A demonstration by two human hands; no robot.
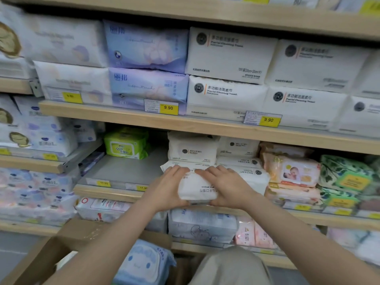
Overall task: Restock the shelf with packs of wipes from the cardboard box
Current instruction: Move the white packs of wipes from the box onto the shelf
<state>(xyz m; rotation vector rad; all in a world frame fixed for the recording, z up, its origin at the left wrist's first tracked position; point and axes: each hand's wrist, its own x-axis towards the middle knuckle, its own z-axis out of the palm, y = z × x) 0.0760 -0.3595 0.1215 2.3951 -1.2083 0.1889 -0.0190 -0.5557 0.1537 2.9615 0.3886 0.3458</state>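
I hold a white pack of wipes [196,188] with both hands at the front edge of the middle shelf [107,192]. My left hand [167,189] grips its left side and my right hand [224,186] its right side, fingers spread over the top. Behind it stand stacked white packs of the same kind [192,150]. The cardboard box [61,243] is open at the lower left, with a blue pack [144,262] inside it.
A green pack [126,144] sits at the back left of the same shelf beside a bare grey stretch of shelf floor [123,169]. Peach baby-wipe packs [292,171] and green leafy packs [347,177] stand to the right. Shelves above and below are full of packs.
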